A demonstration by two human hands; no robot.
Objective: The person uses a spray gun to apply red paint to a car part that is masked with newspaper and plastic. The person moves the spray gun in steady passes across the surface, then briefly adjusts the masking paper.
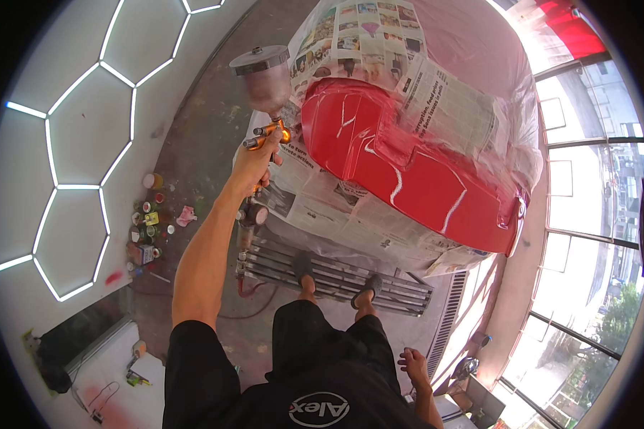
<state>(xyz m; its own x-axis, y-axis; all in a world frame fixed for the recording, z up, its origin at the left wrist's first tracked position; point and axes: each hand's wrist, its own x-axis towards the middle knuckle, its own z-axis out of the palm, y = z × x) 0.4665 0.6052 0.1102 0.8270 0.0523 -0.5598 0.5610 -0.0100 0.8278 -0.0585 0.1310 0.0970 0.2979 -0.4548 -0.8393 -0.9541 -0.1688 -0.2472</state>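
Note:
My left hand grips a gravity-feed spray gun with an orange metal body. Its cup stands on top under a silver lid. Below the grip hang a round pressure gauge and a clear filter bowl, joined to a red hose. To the right of the gun lies a glossy red vehicle body panel, crossed by white light reflections. Newspaper and thin plastic sheeting surround the panel. My right hand hangs low beside my leg, holding nothing, its fingers loosely bent.
My feet in dark slip-on shoes stand on a slatted metal bench. Several paint cans and containers sit on the floor by the left wall, near a pink cloth. Hexagonal lights cover that wall. Large windows line the right.

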